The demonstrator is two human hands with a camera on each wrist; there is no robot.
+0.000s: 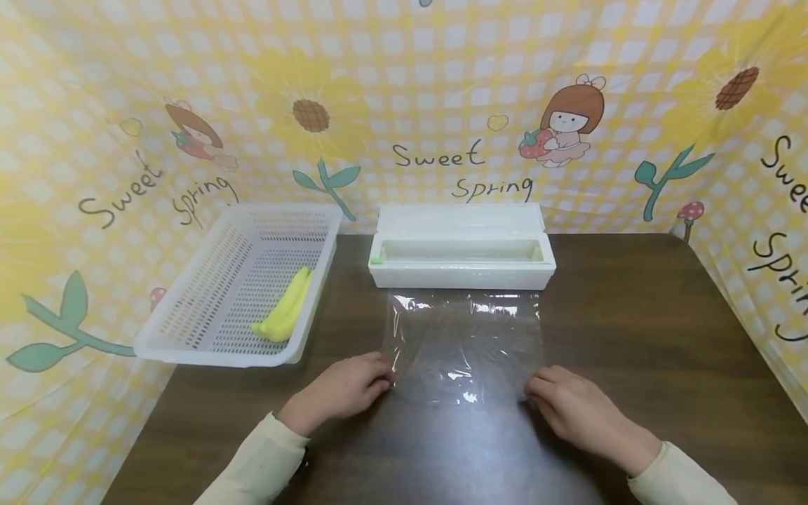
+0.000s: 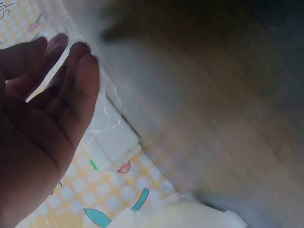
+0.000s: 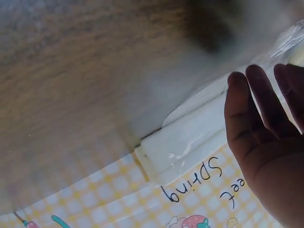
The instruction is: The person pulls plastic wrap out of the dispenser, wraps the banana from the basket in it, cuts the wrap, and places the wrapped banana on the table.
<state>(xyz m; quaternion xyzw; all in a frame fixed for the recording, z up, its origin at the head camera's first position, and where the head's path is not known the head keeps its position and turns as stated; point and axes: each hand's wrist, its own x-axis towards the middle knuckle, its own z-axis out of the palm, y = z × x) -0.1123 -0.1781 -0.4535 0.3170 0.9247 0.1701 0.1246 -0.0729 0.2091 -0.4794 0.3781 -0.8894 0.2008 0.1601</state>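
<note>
One sheet of clear cling film (image 1: 466,347) lies drawn out flat on the dark wooden table (image 1: 631,337), running from the front edge of the dispenser toward the person; it is transparent, faintly wrinkled, and catches small white glints of light near its middle and along its far end. Two hands sit at its near corners — the left hand (image 1: 344,389) at the near left corner, the right hand (image 1: 571,407) at the near right one, both with fingers bent down onto the film's edge, though whether they pinch it or only press on it cannot be told from the head view (the wrist views show each palm with fingers fairly straight and film beside the fingertips). One white cling-film dispenser box (image 1: 462,252) stands just behind the sheet, its lid open and tipped back. To the left, one white perforated basket (image 1: 208,308) overhangs the table's edge; inside it lie yellow bananas (image 1: 287,308) — it looks like two, pressed close together.
</note>
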